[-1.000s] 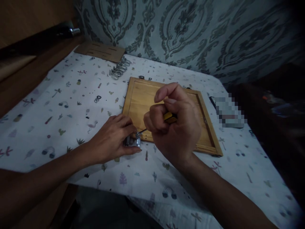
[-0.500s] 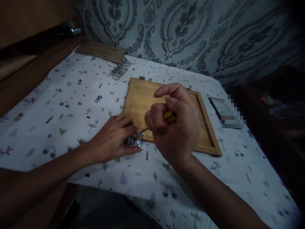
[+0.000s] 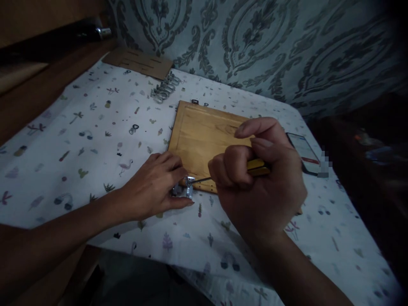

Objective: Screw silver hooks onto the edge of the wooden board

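A framed wooden panel (image 3: 204, 136) lies on the patterned tablecloth. At its near left corner sits a shiny metal latch (image 3: 189, 187), which looks like a small clasp or hinge. My left hand (image 3: 159, 182) grips this piece, thumb in front and fingers behind, against the panel's edge. My right hand (image 3: 258, 178) is closed around the yellow-and-black handle of a screwdriver (image 3: 259, 167), index finger bent and raised. The thin shaft runs left to the metal piece, its tip at or very near it. Small dark holes show along the panel's near edge.
Several metal clasps (image 3: 164, 87) lie in a row beside a brown cardboard piece (image 3: 137, 61) at the back. A loose small metal part (image 3: 134, 128) rests left of the panel. To the right is a phone (image 3: 304, 153). A patterned wall stands behind the table.
My right hand and the screwdriver have moved right, away from the left hand, with more of the shaft showing. The view has shifted slightly. My left hand keeps its hold.
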